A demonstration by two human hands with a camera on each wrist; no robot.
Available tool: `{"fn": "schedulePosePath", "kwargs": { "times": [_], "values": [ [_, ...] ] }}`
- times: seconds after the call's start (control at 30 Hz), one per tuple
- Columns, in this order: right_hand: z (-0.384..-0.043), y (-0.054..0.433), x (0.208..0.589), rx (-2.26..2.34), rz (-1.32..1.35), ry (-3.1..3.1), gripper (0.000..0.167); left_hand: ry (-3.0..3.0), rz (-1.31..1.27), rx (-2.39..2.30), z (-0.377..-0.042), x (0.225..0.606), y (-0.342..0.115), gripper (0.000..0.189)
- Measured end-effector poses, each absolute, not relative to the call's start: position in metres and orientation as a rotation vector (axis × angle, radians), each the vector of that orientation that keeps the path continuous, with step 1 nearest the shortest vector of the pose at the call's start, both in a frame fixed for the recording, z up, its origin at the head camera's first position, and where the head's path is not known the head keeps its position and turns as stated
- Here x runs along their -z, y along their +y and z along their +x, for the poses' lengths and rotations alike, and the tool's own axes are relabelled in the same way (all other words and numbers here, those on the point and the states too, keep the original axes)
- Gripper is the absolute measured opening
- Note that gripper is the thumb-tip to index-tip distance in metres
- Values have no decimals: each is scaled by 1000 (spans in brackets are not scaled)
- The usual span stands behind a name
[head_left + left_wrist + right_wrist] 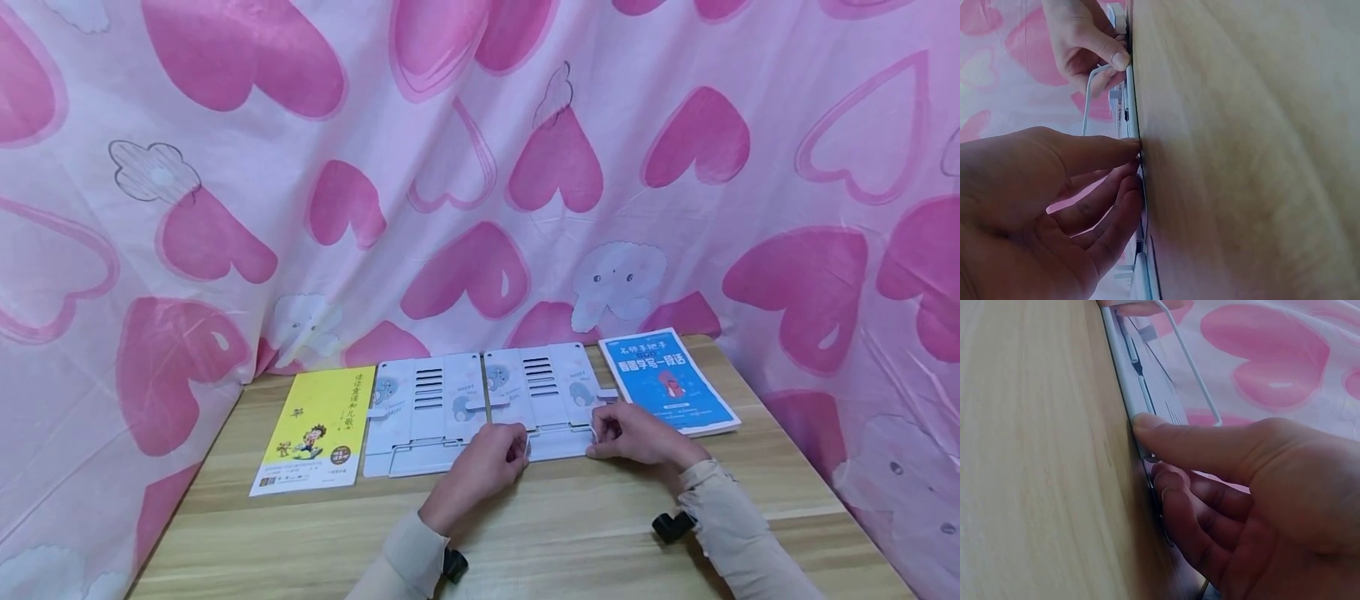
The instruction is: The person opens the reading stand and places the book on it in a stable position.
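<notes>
Two pale book stands with printed cartoon figures and slotted centres lie flat side by side. Both hands are at the front edge of the right book stand [543,410]. My left hand [491,458] pinches it near its front left corner, thumb against fingers. At the front right corner my right hand [633,435] grips the edge, its thumb tip on the rim and the other fingers curled behind. A white wire bracket [1191,359] stands up from this stand between the hands. The left book stand [431,425] lies beside my left hand, untouched, its wire folded down at the front.
A yellow book [318,429] lies left of the stands, and a blue-covered book [667,383] lies to the right, close to the right hand. Everything rests on a wooden table [570,533]. A pink heart-patterned curtain [465,167] hangs behind and along the sides.
</notes>
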State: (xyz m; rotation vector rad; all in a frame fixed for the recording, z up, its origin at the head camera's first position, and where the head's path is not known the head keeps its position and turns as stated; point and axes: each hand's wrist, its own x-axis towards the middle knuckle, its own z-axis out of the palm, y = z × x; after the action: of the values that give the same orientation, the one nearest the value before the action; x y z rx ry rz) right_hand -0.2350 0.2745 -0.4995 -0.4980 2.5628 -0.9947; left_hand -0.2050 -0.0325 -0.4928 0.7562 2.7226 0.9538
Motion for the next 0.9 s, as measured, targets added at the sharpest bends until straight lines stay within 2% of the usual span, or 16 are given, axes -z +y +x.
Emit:
{"fn": "schedulePosePath", "kwargs": {
  "times": [0.1, 0.27, 0.4, 0.6, 0.8, 0.9],
  "values": [
    [-234, 277, 499, 1032, -502, 2522, 24, 2705, 733, -960, -205, 490, -33, 8],
    [-235, 280, 495, 1137, -480, 2483, 23, 2685, 691, -1054, -211, 485, -40, 25],
    [-238, 280, 495, 1261, -334, 2589, 31, 2812, 675, -1073, -219, 482, -47, 28],
    [-245, 281, 501, 1371, -100, 2864, 33, 3011, 590, -1014, -229, 482, -52, 36],
    [-252, 278, 514, 1368, -96, 2903, 50, 3023, 506, -1021, -237, 487, -55, 46],
    [-254, 277, 520, 1365, -80, 2873, 53, 2995, 479, -985, -241, 493, -55, 51]
  ]
}}
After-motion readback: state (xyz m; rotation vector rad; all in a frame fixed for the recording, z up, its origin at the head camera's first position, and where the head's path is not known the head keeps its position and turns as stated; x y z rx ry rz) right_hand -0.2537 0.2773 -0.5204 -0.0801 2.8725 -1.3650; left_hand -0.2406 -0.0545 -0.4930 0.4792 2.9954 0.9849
